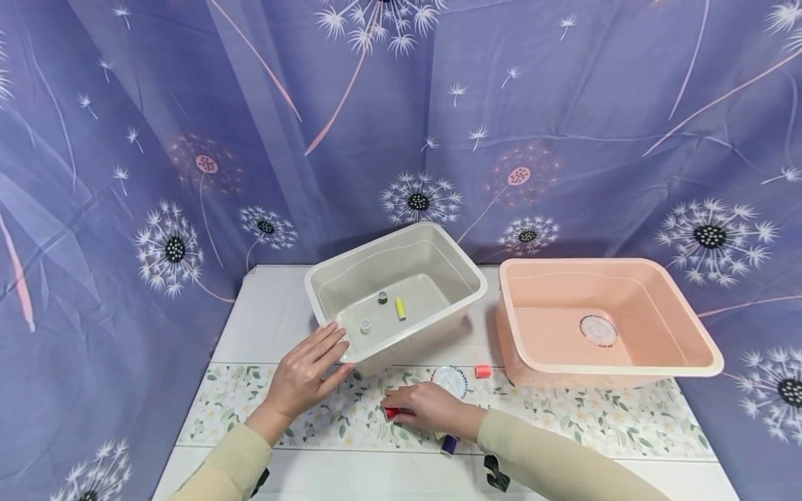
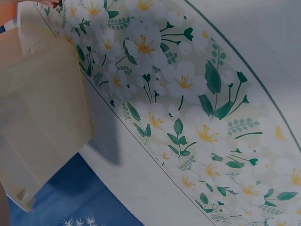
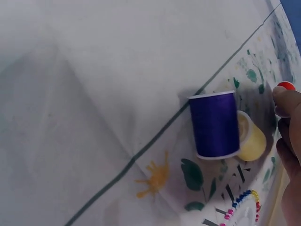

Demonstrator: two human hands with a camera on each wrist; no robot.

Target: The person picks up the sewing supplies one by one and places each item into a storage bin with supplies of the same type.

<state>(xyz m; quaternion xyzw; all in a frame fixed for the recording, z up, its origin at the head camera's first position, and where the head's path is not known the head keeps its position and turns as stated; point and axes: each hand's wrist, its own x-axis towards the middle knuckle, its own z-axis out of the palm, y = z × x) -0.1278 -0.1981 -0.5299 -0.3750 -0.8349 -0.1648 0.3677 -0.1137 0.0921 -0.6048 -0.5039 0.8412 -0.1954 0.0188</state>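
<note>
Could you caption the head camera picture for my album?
The right hand holds a red spool; the left hand rests on a grey bin.

Bright head view, my wrist views dimmer, a soft shadow left of the grey-beige rectangular plastic tub (image 2: 44, 101)

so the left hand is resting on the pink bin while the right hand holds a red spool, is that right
Wrong bin: the head view shows the left hand resting on the grey bin, not the pink one. The right hand does hold a red spool.
</note>
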